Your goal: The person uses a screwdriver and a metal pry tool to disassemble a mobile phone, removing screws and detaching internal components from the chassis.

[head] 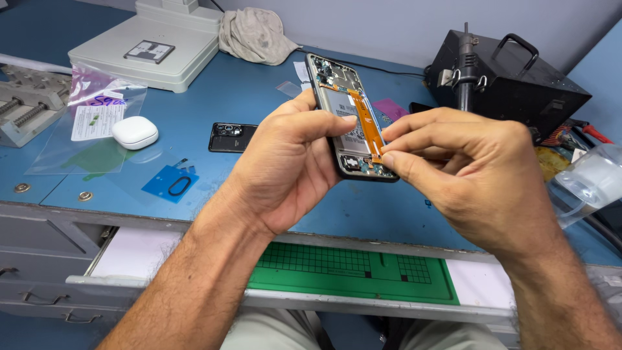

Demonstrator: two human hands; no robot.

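My left hand (285,162) grips an opened smartphone (338,91) with its back cover off, tilted above the blue bench, thumb laid across the battery. An orange flex cable (368,126) runs down the phone's middle. My right hand (473,175) pinches the lower end of that cable with thumb and forefinger near the phone's bottom edge. The phone's circuit boards show at top and bottom.
A black back cover (232,137) lies on the blue bench (214,104). At left are a white earbud case (134,131), plastic bags, a metal vise (26,107) and a white machine (146,52). A black soldering station (512,78) stands at right. An open drawer holds a green mat (353,272).
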